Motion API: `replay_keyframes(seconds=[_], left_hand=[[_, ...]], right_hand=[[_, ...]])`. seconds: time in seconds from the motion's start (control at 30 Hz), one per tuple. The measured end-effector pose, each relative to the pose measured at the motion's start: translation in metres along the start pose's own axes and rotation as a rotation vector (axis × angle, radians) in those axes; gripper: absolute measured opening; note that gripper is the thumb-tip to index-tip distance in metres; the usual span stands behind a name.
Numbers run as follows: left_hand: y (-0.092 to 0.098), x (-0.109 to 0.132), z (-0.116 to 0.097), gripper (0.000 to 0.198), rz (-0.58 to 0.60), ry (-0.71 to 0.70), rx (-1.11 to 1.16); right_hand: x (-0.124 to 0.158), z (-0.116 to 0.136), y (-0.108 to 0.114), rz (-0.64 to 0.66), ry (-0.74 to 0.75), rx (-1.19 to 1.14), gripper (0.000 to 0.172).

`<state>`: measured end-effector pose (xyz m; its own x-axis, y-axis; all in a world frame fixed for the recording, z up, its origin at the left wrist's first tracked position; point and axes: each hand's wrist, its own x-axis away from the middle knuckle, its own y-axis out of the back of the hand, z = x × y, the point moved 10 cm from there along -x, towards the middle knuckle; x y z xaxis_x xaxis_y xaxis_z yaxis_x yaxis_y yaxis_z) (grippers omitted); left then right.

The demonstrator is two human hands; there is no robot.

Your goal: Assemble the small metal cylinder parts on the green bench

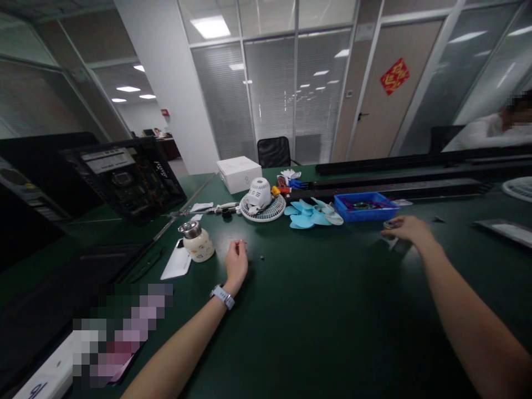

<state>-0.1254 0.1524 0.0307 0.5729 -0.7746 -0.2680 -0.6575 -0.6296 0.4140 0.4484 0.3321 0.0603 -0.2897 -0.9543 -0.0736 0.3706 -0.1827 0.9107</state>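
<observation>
Desk lay dark green under both arms, and out wide it was the right grip pinching a small round thing between thumb and fingers, too small to make out! Just beyond that grip sat the blue tray, and left of the tray came the pale blue fan blades, bunched together. Across to the left grip: curled, yes, but I could not tell whether it was pressed together or pinching something! Just right of it lay a tiny piece; near its left stood a cream flask. Farther out, beyond the left grip, rested a white fan guard.
</observation>
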Motion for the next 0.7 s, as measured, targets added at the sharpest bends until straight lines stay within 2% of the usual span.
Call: replay_keyframes(seconds=[0.1,0.17,0.23,0.3,0.33,0.37,0.4,0.47,0.5,0.53,0.6,0.7], left_hand=[[0.001,0.001,-0.001,0.031,-0.001,-0.006,-0.001],[0.002,0.001,-0.003,0.03,-0.008,-0.011,0.002],[0.002,0.001,-0.003,0.029,-0.01,-0.007,0.006],[0.001,0.0,-0.002,0.029,-0.006,0.0,0.008],[0.001,0.0,-0.001,0.03,-0.003,0.002,0.009],[0.0,0.0,0.0,0.03,0.001,0.004,0.011],[0.0,-0.001,0.0,0.031,0.004,0.005,0.013],[0.0,-0.001,0.001,0.031,0.002,-0.002,0.02],[0.0,-0.001,0.001,0.031,-0.002,-0.008,0.022],[0.0,0.0,0.0,0.03,-0.005,-0.016,0.022],[0.001,0.001,-0.001,0.03,-0.006,-0.02,0.022],[0.001,0.002,-0.001,0.029,-0.004,-0.012,0.021]], right_hand=[[-0.001,-0.006,-0.009,0.064,-0.053,0.02,0.034],[0.005,0.002,-0.001,0.042,-0.07,0.081,0.049],[0.024,0.035,0.021,-0.125,0.03,0.12,0.06],[0.063,0.094,0.037,-0.314,0.275,0.051,0.055],[0.089,0.127,0.034,-0.341,0.418,-0.033,0.044],[0.117,0.163,0.017,-0.243,0.586,-0.144,0.035],[0.144,0.197,-0.008,-0.075,0.726,-0.256,0.032],[0.196,0.251,-0.068,0.279,0.847,-0.373,0.036],[0.216,0.271,-0.093,0.375,0.867,-0.388,0.038],[0.23,0.287,-0.112,0.4,0.875,-0.38,0.042],[0.244,0.307,-0.138,0.354,0.853,-0.335,0.046],[0.248,0.321,-0.152,0.241,0.823,-0.268,0.034]])
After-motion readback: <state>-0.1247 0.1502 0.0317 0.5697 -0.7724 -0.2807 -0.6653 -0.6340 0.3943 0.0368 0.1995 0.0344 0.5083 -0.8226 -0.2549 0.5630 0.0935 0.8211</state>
